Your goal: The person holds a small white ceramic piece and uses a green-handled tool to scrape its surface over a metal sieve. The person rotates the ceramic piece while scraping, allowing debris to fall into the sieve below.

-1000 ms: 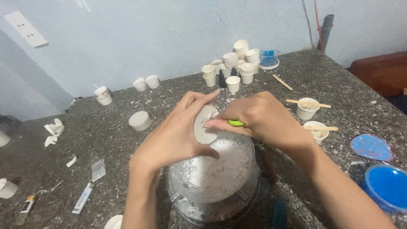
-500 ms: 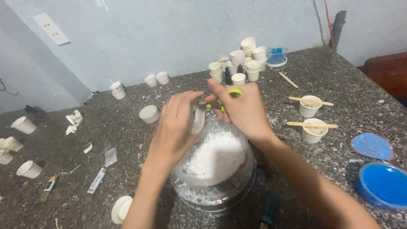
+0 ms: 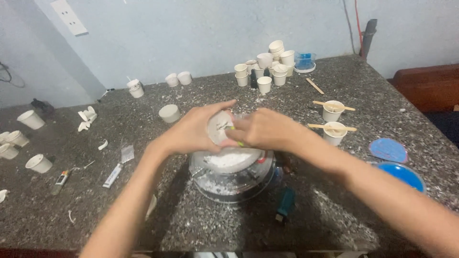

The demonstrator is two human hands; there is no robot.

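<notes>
- Above the clear round bowl (image 3: 233, 177), both hands met over the middle of the speckled stone table (image 3: 306, 210).
- The left hand (image 3: 193, 131) was wrapped around a small white paper cup (image 3: 219, 128), tipped on its side with its mouth towards the camera and whitish residue visible inside.
- The right hand (image 3: 267, 130) was closed on a thin yellow-green tool (image 3: 237, 141), of which only small parts showed at the fingers, at the rim of that cup.
- The bowl stood directly beneath the hands and held white powder; white crumbs lay on the table around it.
- A dark blue lighter-shaped item (image 3: 285, 204) lay just beside the bowl, on its near right side.
- Two paper cups with wooden sticks laid across them (image 3: 333, 122) stood to the right of the hands, apart from them.
- A blue lid (image 3: 388, 150) and a blue tub (image 3: 403, 174) sat at the right edge, near the right forearm.
- A cluster of white cups (image 3: 268, 67) stood at the far side by the wall, with a small blue container (image 3: 304, 62) beside it.
- More cups (image 3: 28, 138), a small tube (image 3: 112, 175) and scraps lay on the left part of the table, well apart from the hands.
</notes>
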